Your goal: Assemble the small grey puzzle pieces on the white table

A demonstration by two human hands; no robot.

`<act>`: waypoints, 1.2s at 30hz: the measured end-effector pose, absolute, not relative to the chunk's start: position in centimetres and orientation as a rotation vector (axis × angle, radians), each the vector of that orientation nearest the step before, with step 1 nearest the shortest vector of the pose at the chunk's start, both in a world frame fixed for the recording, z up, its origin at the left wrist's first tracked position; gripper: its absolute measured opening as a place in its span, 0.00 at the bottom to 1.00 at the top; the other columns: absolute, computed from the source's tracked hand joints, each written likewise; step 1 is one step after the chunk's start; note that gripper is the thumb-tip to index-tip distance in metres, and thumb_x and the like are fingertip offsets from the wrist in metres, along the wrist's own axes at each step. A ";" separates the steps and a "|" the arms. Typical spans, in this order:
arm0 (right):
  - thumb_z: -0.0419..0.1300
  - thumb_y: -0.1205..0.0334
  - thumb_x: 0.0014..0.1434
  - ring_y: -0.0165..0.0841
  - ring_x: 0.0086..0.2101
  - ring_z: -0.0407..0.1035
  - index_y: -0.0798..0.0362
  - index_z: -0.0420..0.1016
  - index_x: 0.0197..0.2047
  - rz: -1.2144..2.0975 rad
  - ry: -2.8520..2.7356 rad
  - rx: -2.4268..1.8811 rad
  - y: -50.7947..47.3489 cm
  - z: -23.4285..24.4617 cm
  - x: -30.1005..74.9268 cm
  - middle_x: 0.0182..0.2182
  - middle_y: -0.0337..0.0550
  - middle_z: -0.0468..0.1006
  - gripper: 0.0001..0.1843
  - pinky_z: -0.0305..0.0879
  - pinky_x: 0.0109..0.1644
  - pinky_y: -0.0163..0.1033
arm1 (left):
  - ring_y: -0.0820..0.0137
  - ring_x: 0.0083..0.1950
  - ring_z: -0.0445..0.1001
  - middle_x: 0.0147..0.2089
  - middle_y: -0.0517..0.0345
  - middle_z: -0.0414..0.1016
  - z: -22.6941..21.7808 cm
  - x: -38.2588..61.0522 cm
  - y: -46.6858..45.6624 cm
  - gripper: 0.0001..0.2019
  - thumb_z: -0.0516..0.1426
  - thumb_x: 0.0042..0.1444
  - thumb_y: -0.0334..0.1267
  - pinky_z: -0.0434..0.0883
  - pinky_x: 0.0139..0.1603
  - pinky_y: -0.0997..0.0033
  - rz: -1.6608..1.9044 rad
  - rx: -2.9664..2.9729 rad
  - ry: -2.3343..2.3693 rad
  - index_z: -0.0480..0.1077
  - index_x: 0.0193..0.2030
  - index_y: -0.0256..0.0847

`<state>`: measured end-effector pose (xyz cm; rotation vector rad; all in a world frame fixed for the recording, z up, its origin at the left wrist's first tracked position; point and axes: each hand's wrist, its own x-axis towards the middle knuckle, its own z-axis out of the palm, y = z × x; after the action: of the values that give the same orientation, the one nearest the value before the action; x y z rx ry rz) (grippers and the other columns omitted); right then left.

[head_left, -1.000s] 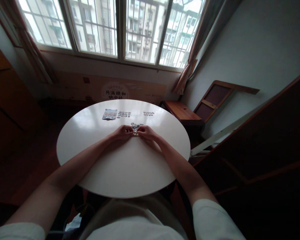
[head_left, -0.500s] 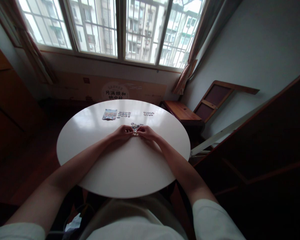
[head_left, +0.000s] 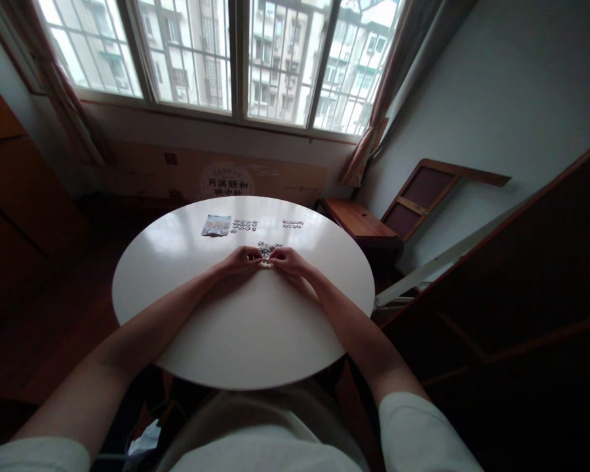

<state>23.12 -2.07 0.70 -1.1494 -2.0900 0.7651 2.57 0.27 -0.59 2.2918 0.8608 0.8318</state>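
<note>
My left hand and my right hand come together over the white table, fingertips almost meeting. Both are closed in a pinch on small jigsaw puzzle pieces held between them; the exact outline is too small to make out. Just beyond my fingers lies a loose pile of puzzle pieces, partly hidden by the hands. Farther back, several pieces in rows lie beside a colourful picture packet. Another small group of pieces sits to the right of those.
The round white table fills the middle of the view. A wooden stool or bench stands beyond its right edge. At the far side, a printed cardboard panel stands below the barred windows. A dark slanted board rises on the right.
Both hands stay in nearly the same place over the pieces, with only slight finger movement. The pile and the rows of pieces look unchanged.
</note>
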 end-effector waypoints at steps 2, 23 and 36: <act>0.59 0.64 0.51 0.27 0.27 0.65 0.61 0.76 0.33 0.750 -2.099 -1.143 -2.0 0.6 23.2 0.25 0.41 0.74 0.09 0.58 0.31 0.31 | 0.78 0.26 0.62 0.25 0.59 0.70 -0.7 2.5 0.3 0.12 0.55 0.51 0.41 0.60 0.27 0.80 0.838 2.297 0.861 0.73 0.31 0.31; 0.59 0.63 0.52 0.27 0.26 0.62 0.60 0.75 0.31 0.739 -2.107 -1.178 -1.8 0.5 23.2 0.23 0.39 0.72 0.08 0.56 0.30 0.31 | 0.80 0.23 0.62 0.23 0.60 0.70 -0.7 2.5 0.2 0.12 0.56 0.51 0.40 0.60 0.24 0.81 0.850 2.242 0.861 0.74 0.32 0.32; 0.58 0.63 0.53 0.27 0.24 0.64 0.59 0.72 0.32 0.901 -2.019 -1.160 -1.9 0.5 23.1 0.23 0.39 0.72 0.07 0.59 0.30 0.32 | 0.79 0.25 0.67 0.26 0.56 0.73 -1.0 2.6 0.4 0.10 0.59 0.50 0.39 0.63 0.23 0.82 0.974 2.234 0.799 0.74 0.32 0.32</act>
<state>23.10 -1.92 0.51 -1.1601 -2.0193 0.9008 2.63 0.35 -1.04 2.2337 0.7986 0.9740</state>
